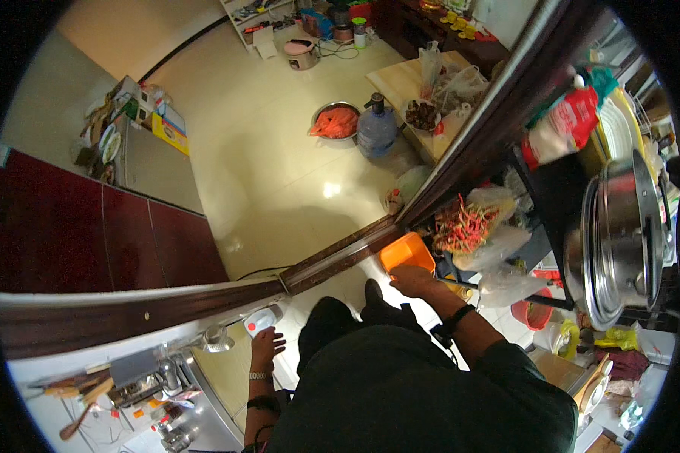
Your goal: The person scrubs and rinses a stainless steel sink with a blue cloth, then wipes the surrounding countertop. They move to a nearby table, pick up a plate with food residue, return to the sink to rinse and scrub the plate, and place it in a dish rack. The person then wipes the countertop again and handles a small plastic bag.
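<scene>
My right hand (412,281) grips the near rim of an orange plastic tub (406,252), close to the doorway threshold. The inside of the tub shows no contents. At lower left my left hand (267,343) hangs with its fingers apart and holds nothing. Just beyond its fingers stands a whitish plastic container (265,318) with a red cap; whether they touch, I cannot tell. Dried red chillies (469,226) lie on a rack right of the tub, with plastic bags around them.
A dark door frame (340,249) crosses ahead. Beyond it are a metal basin (321,111) with something orange-red, a blue water bottle (377,133) with a pump, and a low table (394,76). A steel pot (623,238) stands at right. Utensils hang at left above a steel surface (218,396).
</scene>
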Available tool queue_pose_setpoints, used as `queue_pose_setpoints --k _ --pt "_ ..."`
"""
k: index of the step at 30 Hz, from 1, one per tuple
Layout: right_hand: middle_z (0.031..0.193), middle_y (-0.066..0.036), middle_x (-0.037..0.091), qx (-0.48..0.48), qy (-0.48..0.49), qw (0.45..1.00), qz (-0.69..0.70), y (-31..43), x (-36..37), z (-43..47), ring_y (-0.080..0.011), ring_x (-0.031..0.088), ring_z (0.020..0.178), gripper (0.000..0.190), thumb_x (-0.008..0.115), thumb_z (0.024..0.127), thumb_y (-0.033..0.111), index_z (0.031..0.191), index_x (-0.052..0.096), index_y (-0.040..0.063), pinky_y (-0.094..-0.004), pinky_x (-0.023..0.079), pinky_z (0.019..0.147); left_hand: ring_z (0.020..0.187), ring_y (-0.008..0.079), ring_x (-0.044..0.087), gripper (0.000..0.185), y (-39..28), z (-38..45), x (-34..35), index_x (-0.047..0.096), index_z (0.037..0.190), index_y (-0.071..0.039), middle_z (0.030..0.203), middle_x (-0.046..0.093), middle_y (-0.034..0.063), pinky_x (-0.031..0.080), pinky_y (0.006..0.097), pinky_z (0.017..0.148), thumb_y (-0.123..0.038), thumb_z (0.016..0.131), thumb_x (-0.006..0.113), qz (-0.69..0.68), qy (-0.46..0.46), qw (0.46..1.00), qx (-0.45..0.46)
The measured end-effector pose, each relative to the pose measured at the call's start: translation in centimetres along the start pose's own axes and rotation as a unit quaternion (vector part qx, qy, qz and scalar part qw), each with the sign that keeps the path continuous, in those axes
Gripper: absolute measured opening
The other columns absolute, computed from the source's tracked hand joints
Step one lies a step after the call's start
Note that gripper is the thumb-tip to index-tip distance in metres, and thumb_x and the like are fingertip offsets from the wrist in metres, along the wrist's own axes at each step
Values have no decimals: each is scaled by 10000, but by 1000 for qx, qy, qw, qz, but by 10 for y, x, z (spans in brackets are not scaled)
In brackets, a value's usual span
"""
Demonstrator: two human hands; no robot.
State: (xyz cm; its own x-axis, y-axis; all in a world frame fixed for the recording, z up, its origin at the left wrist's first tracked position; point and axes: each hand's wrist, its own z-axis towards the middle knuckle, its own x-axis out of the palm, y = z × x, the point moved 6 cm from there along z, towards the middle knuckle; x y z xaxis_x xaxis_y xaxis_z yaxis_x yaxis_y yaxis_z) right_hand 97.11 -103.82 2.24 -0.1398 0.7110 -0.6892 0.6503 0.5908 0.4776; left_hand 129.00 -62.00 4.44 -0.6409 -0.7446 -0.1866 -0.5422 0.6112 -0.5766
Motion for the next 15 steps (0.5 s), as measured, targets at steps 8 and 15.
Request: queue_pose_setpoints --k 8,15 --pt "1428 -229 699 -80 185 978 -56 97 -70 141 -438 702 1282 497 673 1087 416 1443 677 69 -574 572 1050 973 264 792 363 -134 121 9 705 1265 -38 1140 770 123 674 400 775 -370 1126 660 -69 -45 996 42" --pt "1346 -204 741 59 100 993 -1 60 -148 263 -446 711 1246 418 654 1102 360 1433 693 107 -600 568 1027 837 295 741 349 -226 317 -35 629 1181 13 1069 725 162 693 436 765 -329 1128 665 -217 -13 970 -109"
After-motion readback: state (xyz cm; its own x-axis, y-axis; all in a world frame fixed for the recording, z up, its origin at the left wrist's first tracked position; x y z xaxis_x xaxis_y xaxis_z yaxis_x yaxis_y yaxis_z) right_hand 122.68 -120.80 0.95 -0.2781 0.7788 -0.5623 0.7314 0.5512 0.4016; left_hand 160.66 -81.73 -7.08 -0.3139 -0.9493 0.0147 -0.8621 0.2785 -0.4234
